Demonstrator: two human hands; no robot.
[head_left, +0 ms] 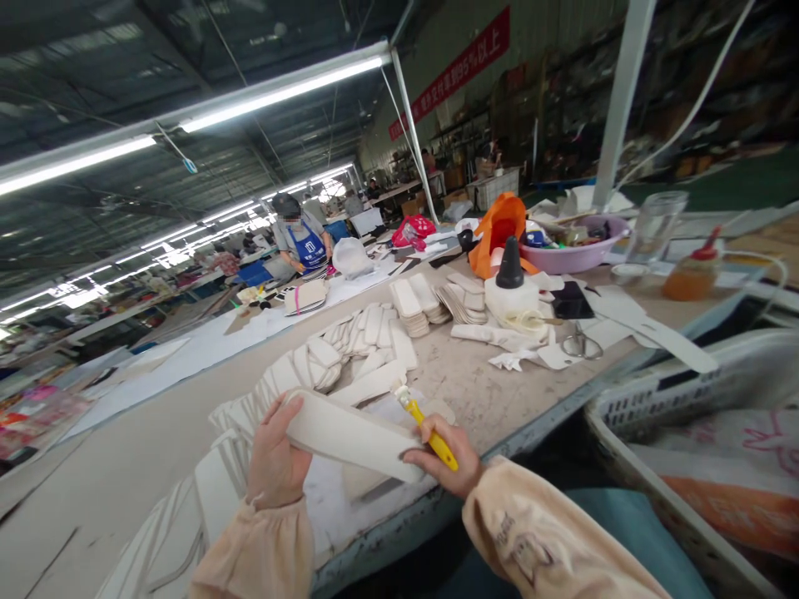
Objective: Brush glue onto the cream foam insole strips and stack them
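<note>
My left hand [275,457] is closed on one end of a long white insole-shaped piece [349,433], held just above the workbench [487,383]. My right hand [446,457] pinches the other end of that piece and also grips a yellow-handled brush [428,428], its bristle tip pointing up and away from me. Below and beyond the piece lie rows of similar white pieces [349,349], overlapping like fallen tiles.
A white glue bottle with a black nozzle [510,287], scissors [580,343], stacks of cut pieces [415,304], a pink bowl [571,249] and an orange-liquid bottle [694,274] stand farther along. A white basket [692,383] sits at right. A person in a blue apron [303,237] works beyond.
</note>
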